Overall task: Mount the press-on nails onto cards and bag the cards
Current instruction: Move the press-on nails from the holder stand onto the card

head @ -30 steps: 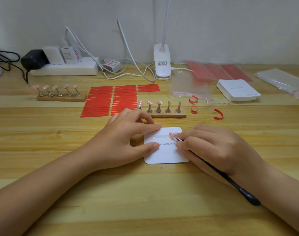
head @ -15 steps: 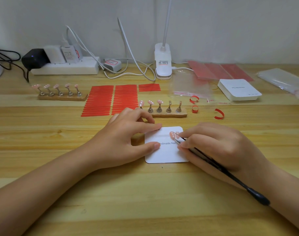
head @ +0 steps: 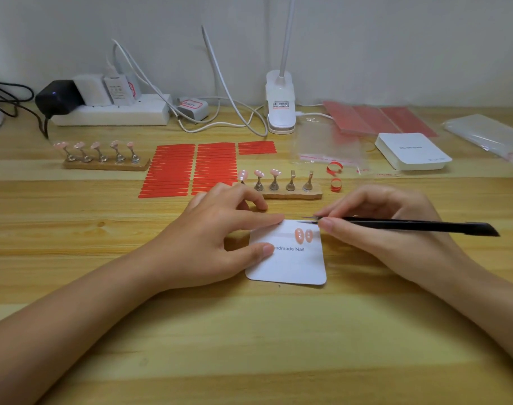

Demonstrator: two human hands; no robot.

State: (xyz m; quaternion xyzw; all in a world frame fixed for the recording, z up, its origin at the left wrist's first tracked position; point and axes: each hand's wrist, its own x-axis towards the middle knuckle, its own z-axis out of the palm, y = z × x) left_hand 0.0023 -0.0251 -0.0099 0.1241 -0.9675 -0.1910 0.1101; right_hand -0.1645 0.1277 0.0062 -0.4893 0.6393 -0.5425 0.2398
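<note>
Pinning card (head: 290,264) with fingertips, left hand (head: 217,238); right hand (head: 381,226) pinches tweezers (head: 410,225) just above card's two nails (head: 304,235).

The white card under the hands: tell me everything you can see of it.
The white card is a rounded-corner square, paper-like, lying flat on the wooden table, slightly rotated. "Handmade Nail" is printed across it, partly covered. Two pink nails sit side by side near its top right. The left hand presses its left edge with fingertip and thumb.

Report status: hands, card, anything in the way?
Left hand pressing card flat. Right hand gripping tweezers. Two nails mounted. Nothing obstructing.
</note>
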